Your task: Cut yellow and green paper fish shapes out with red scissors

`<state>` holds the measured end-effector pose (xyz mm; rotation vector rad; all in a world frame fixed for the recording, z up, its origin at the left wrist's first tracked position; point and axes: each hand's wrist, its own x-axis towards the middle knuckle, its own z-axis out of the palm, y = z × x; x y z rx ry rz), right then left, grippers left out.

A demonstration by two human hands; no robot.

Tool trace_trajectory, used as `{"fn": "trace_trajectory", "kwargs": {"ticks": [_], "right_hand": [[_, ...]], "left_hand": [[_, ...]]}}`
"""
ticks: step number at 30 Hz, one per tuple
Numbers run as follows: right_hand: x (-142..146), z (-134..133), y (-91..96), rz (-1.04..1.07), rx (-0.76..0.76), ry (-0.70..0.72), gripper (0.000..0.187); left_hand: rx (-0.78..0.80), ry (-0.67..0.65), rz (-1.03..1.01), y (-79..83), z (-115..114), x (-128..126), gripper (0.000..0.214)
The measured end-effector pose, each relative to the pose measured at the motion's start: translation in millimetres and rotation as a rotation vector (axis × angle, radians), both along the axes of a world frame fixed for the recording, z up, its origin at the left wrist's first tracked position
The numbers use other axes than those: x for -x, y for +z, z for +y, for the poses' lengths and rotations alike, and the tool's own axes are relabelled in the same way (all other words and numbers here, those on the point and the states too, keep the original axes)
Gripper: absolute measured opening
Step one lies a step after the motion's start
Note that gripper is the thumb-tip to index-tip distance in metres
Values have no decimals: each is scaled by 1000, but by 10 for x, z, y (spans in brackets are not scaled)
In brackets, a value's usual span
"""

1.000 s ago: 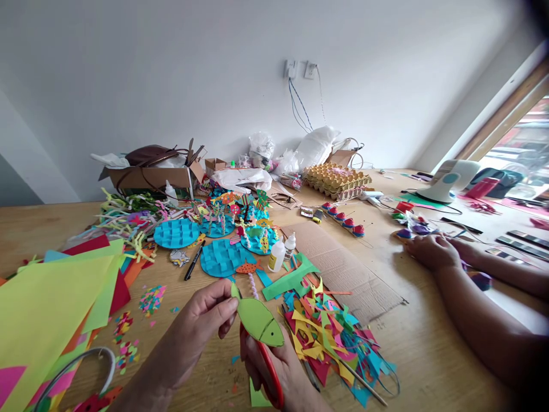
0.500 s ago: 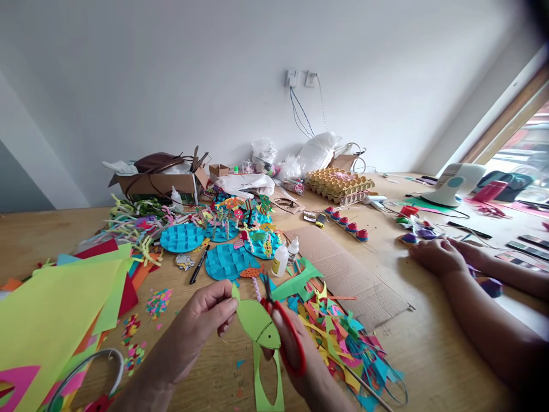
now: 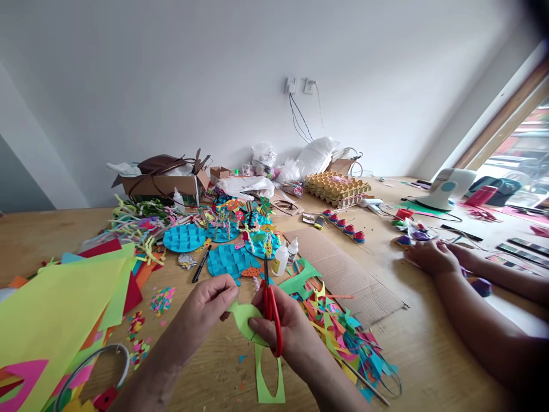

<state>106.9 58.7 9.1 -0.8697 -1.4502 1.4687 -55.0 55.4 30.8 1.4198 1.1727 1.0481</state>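
Between my hands is a light green paper fish (image 3: 245,318). My left hand (image 3: 211,306) pinches its tail end between thumb and fingers. My right hand (image 3: 281,323) is closed around red-handled scissors (image 3: 273,315), blades pointing up and away, and its thumb also presses on the fish's head end, covering part of it. Below on the table lies a green paper offcut (image 3: 278,392) with a fish-shaped hole. A black marker (image 3: 201,264) rests beyond my left hand, near blue woven paper discs (image 3: 229,261).
Green and yellow paper sheets (image 3: 55,309) spread at left. Colourful scraps (image 3: 347,349) pile right of my hands, beside a cardboard sheet (image 3: 347,274). Glue bottles (image 3: 280,261) stand ahead. Another person's hands (image 3: 433,257) work at right. Egg trays (image 3: 337,189) are stacked at the back.
My right hand has turned, bringing the scissors upright, and its thumb has come onto the fish's head end. My left hand keeps its pinch on the tail.
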Motion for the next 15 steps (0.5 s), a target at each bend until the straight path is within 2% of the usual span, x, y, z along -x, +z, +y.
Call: {"fn": "trace_trajectory", "kwargs": {"ticks": [5, 9, 12, 15], "right_hand": [[51, -18, -32, 95, 52, -1, 26], [118, -36, -31, 250, 102, -100, 30], [168, -33, -10, 325, 94, -190, 32], [210, -15, 2, 363, 79, -221, 32]], "left_hand": [[-32, 145, -259, 20, 34, 52, 24], [-71, 216, -489, 55, 30, 76, 22], [6, 150, -524, 38, -1, 40, 27], [26, 49, -461, 12, -43, -32, 29]]}}
